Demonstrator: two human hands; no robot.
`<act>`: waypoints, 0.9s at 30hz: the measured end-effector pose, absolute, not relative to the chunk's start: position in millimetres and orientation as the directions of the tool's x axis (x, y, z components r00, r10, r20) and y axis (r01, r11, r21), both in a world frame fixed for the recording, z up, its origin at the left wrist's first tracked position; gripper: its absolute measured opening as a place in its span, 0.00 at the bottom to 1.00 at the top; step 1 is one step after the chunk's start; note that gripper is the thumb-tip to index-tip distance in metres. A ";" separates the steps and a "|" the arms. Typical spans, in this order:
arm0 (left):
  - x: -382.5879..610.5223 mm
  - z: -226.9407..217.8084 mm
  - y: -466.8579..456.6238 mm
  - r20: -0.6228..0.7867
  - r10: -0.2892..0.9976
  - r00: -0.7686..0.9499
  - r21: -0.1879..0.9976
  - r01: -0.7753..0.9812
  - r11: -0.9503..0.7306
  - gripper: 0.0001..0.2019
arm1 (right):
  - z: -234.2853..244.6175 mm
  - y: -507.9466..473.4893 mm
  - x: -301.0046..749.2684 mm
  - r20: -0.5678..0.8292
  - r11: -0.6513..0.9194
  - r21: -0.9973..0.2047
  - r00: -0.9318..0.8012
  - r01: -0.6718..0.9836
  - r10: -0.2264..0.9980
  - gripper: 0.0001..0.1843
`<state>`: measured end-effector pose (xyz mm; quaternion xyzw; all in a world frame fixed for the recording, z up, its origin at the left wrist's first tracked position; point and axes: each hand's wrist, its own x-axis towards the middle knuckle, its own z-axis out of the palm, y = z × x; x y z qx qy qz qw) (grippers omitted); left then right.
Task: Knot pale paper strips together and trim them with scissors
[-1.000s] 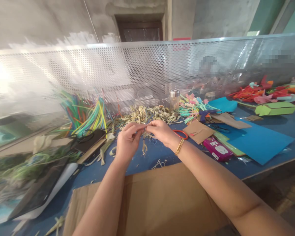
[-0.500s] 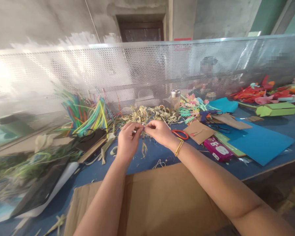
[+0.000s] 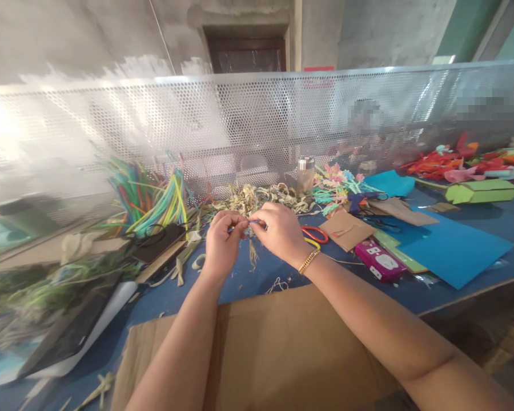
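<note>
Both hands meet over the middle of the blue table. My left hand [image 3: 223, 242] is closed in a pinch on one end of a thin bluish strand [image 3: 253, 221]. My right hand [image 3: 278, 231] pinches the same strand from the other side, its fingertips almost touching those of the left. Most of the strand is hidden by the fingers, so its exact kind does not show. Below the hands hang or lie pale dry fibres [image 3: 252, 254]. Just right of my right wrist rest scissors with red and yellow handles [image 3: 314, 234], partly covered by that hand.
A cardboard sheet [image 3: 282, 348] lies under my forearms. Behind the hands are dried strips [image 3: 265, 197] and a jar [image 3: 305, 174]; colourful pipe cleaners [image 3: 154, 197] stand to the left. Blue card [image 3: 454, 240] and a purple pack [image 3: 379, 261] lie right. A perforated metal screen [image 3: 257, 114] closes off the back.
My right hand has turned and risen slightly, its wrist shifting a little left, so more of the scissors shows. My left hand keeps nearly the same place, still pinching.
</note>
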<state>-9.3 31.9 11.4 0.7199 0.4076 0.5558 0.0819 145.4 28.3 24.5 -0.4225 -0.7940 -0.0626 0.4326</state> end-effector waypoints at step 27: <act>-9.6 4.5 34.2 0.649 0.755 0.090 0.724 0.230 -0.650 0.08 | 22.9 34.7 148.3 0.502 0.510 -0.745 -0.142 0.430 0.853 0.09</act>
